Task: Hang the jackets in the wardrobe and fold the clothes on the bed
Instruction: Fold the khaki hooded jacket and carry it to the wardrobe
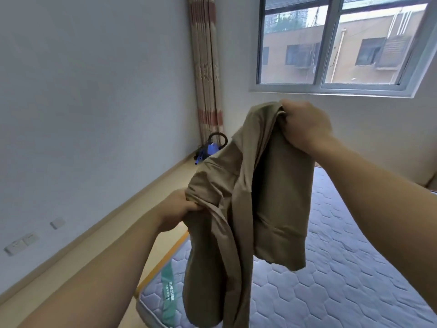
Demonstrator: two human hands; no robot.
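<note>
Both extended forward, left hand [177, 210] low, right hand [305, 124] raised, each grip clenched.

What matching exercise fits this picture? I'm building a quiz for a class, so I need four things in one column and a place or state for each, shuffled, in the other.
Things:
1. garment
2. curtain
3. blue machine
4. mattress

Places or states:
A. low in the corner, under the curtain
B. gripped and held up by the left hand and right hand
C. hanging beside the window
D. quilted, lying below the held cloth

Pairs: 1-B, 2-C, 3-A, 4-D
</note>
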